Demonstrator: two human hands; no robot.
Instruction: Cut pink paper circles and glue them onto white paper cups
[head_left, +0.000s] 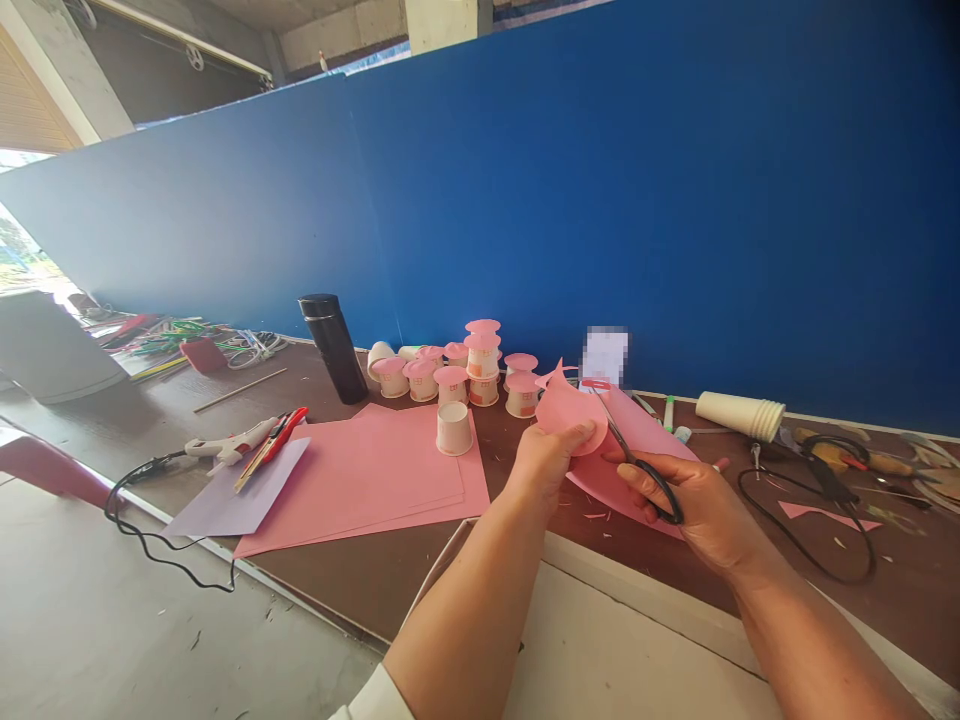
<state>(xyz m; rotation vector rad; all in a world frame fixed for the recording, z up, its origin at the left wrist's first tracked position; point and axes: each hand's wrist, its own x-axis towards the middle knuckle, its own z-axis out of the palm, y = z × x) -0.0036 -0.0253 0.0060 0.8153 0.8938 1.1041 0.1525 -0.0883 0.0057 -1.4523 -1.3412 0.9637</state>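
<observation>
My left hand (551, 460) pinches a piece of pink paper (566, 408) with a rounded lower edge and a pointed strip curling off its top. In my right hand (686, 500) is a pair of scissors (654, 485) with black handles, fingers through the loops. The blades meet the right side of the pink piece; how far apart they are I cannot tell. Under both hands lies a larger pink sheet (645, 435). An upside-down plain paper cup (454, 430) stands left of my left hand, and behind it are several cups with pink paper roofs (482, 358).
Pink sheets (360, 470) cover the table to the left, with a glue gun (232, 443) and a red utility knife (271, 448) beside them. A black bottle (334, 348) stands behind. Stacked paper cups (741, 415) and a black cable (806, 580) lie right. A blue partition (637, 190) borders the back.
</observation>
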